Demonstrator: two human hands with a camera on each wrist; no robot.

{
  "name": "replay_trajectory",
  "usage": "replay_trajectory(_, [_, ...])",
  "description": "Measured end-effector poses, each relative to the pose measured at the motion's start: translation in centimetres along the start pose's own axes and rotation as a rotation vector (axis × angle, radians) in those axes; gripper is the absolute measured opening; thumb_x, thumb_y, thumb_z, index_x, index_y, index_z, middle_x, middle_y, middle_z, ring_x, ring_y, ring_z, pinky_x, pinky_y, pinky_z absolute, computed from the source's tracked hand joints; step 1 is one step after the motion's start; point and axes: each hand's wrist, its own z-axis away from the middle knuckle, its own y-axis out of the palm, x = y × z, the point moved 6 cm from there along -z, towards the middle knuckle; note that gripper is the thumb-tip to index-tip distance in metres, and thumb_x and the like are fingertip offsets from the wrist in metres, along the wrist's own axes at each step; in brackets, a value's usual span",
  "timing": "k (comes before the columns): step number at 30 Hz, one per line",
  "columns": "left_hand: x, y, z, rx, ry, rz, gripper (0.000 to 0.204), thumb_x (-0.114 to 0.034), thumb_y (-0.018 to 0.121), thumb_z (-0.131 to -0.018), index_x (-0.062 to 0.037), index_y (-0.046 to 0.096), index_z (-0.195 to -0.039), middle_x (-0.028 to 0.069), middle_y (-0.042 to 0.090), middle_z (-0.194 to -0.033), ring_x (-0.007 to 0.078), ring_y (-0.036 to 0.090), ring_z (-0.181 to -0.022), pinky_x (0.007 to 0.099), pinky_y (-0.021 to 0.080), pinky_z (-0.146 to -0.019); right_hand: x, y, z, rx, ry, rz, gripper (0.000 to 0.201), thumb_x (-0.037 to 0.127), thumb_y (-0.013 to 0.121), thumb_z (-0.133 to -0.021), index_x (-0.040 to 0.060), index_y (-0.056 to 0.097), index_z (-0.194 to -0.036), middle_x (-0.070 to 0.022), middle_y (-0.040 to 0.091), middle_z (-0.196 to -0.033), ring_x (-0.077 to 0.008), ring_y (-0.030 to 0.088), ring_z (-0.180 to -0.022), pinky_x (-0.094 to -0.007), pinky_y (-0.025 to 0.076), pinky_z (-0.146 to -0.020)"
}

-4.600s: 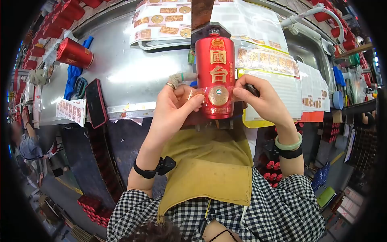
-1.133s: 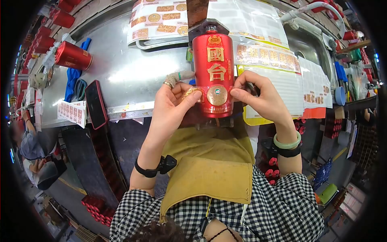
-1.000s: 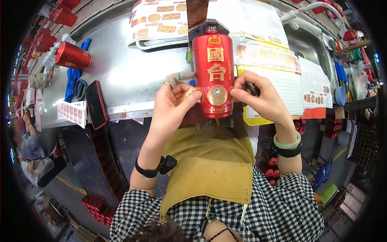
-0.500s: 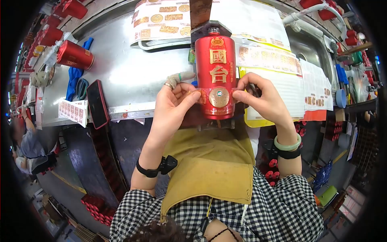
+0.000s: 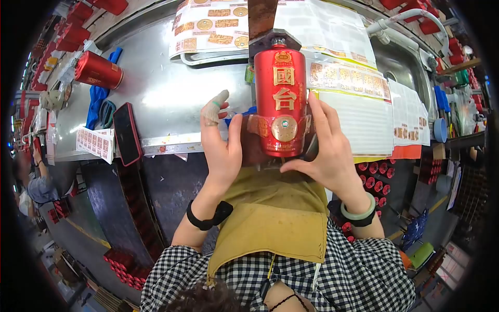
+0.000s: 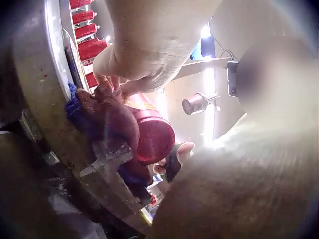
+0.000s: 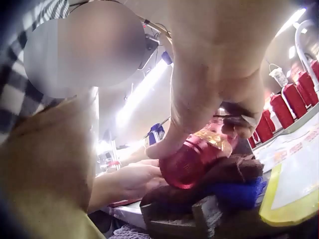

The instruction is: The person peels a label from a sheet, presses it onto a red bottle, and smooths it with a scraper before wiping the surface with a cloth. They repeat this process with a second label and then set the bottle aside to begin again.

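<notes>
A red bottle (image 5: 280,99) with raised gold characters lies on a dark, cloth-padded rest (image 7: 237,169), its base towards the person. Across its lower part, over a round gold emblem, runs a clear label strip (image 5: 257,125) with red-gold print, both ends sticking out sideways. The left hand (image 5: 221,148), one finger wrapped in fabric, is spread left of the bottle and holds nothing. Beside the bottle's right side is the right hand (image 5: 332,151), its thumb out below the base and upper fingers straight. Its lower fingers curl round a small dark tool (image 7: 234,109), partly hidden.
Printed label sheets (image 5: 353,80) lie right of the bottle, more behind it. On the steel table (image 5: 182,99) at left are a phone (image 5: 126,134), a small label sheet (image 5: 94,144) and another red bottle (image 5: 99,70). A sink (image 5: 397,67) with a white tap stands at right.
Both hands pinched the strip's ends half a second ago. Now they have let go; the left has drawn back leftward, while the right has opened out along the bottle, thumb lower.
</notes>
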Motion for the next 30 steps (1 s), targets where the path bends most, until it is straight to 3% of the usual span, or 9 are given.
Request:
replay_trajectory(7, [-0.7, 0.6, 1.6, 0.265, 0.287, 0.009, 0.088, -0.049, 0.071, -0.095, 0.0053, 0.035, -0.155, 0.0221, 0.043, -0.154, 0.0365, 0.044, -0.140, 0.0442, 0.032, -0.119, 1.0, -0.3, -0.3, -0.074, -0.012, -0.052, 0.117, 0.038, 0.098, -0.061, -0.0005, 0.040, -0.155, -0.0196, 0.051, -0.143, -0.0338, 0.059, -0.121, -0.0396, 0.052, -0.095])
replay_trajectory(9, [-0.4, 1.0, 1.3, 0.335, 0.211, 0.010, 0.096, -0.046, 0.080, -0.085, 0.0043, 0.035, -0.155, 0.0218, 0.045, -0.151, 0.0372, 0.045, -0.139, 0.0451, 0.032, -0.118, 1.3, -1.0, -0.5, -0.071, -0.006, -0.129, 0.107, 0.036, 0.096, -0.068, 0.0000, 0.044, -0.154, -0.0169, 0.053, -0.140, -0.0272, 0.062, -0.111, -0.0349, 0.052, -0.089])
replay_trajectory(11, [0.1, 2.1, 0.7, 0.475, 0.071, 0.015, 0.115, -0.039, 0.097, -0.066, 0.0025, 0.036, -0.155, 0.0212, 0.051, -0.147, 0.0387, 0.046, -0.137, 0.0471, 0.034, -0.117, 0.3, -1.0, -0.8, -0.042, 0.184, -0.322, 0.082, 0.023, 0.088, -0.078, -0.0046, 0.050, -0.145, -0.0218, 0.058, -0.134, -0.0363, 0.059, -0.124, -0.0431, 0.046, -0.106])
replay_trajectory(13, [0.0, 2.8, 0.1, 0.407, 0.049, 0.197, 0.117, -0.031, 0.101, -0.057, 0.0012, 0.042, -0.153, 0.0190, 0.061, -0.135, 0.0381, 0.055, -0.128, 0.0479, 0.042, -0.111, 0.4, -1.5, -1.2, -0.078, 0.162, -0.269, 0.070, 0.018, 0.083, -0.083, -0.0053, 0.054, -0.142, -0.0218, 0.061, -0.129, -0.0355, 0.059, -0.122, -0.0417, 0.046, -0.104])
replay_trajectory(18, [-3.3, 0.6, 0.9, 0.154, 0.151, 0.011, 0.092, -0.017, 0.099, -0.061, 0.0006, 0.056, -0.141, 0.0131, 0.067, -0.123, 0.0285, 0.065, -0.109, 0.0385, 0.054, -0.093, -0.8, -0.8, -0.9, -0.018, 0.367, -0.368, 0.068, 0.017, 0.079, -0.087, -0.0043, 0.051, -0.145, -0.0216, 0.061, -0.133, -0.0332, 0.059, -0.125, -0.0405, 0.045, -0.107])
replay_trajectory(22, [-3.3, 0.4, 1.3, 0.269, 0.018, 0.034, 0.086, -0.013, 0.098, -0.065, 0.0016, 0.055, -0.137, 0.0093, 0.064, -0.115, 0.0219, 0.065, -0.106, 0.0352, 0.054, -0.094, -0.5, 0.3, -1.0, -0.002, 0.410, -0.399, 0.068, 0.015, 0.073, -0.090, -0.0035, 0.048, -0.149, -0.0227, 0.059, -0.139, -0.0322, 0.057, -0.131, -0.0397, 0.042, -0.113])
replay_trajectory(25, [-2.3, 0.8, 1.0, 0.302, -0.106, 0.445, 0.071, -0.012, 0.095, -0.075, 0.0008, 0.054, -0.131, 0.0054, 0.059, -0.110, 0.0177, 0.064, -0.102, 0.0336, 0.054, -0.094, -0.4, 0.4, -1.1, -0.013, 0.402, -0.381, 0.067, 0.015, 0.072, -0.090, -0.0040, 0.048, -0.149, -0.0226, 0.059, -0.139, -0.0321, 0.057, -0.132, -0.0402, 0.042, -0.113])
replay_trajectory(28, [-1.2, 1.3, 0.9, 0.272, -0.452, 0.841, 0.030, -0.001, 0.070, -0.098, -0.0005, 0.052, -0.122, 0.0033, 0.057, -0.110, 0.0124, 0.064, -0.105, 0.0292, 0.054, -0.095, -0.6, 0.6, -1.1, -0.023, 0.406, -0.436, 0.066, 0.014, 0.072, -0.090, -0.0041, 0.048, -0.149, -0.0220, 0.060, -0.139, -0.0313, 0.057, -0.132, -0.0397, 0.042, -0.113])
replay_trajectory(30, [-1.5, 1.4, 0.5, 0.275, -0.451, 0.821, 0.027, 0.000, 0.068, -0.099, -0.0004, 0.052, -0.121, 0.0033, 0.057, -0.109, 0.0120, 0.064, -0.105, 0.0291, 0.054, -0.096, -0.9, 0.7, -0.9, -0.033, 0.415, -0.462, 0.065, 0.014, 0.072, -0.091, -0.0041, 0.048, -0.149, -0.0217, 0.060, -0.138, -0.0309, 0.057, -0.132, -0.0394, 0.042, -0.113])
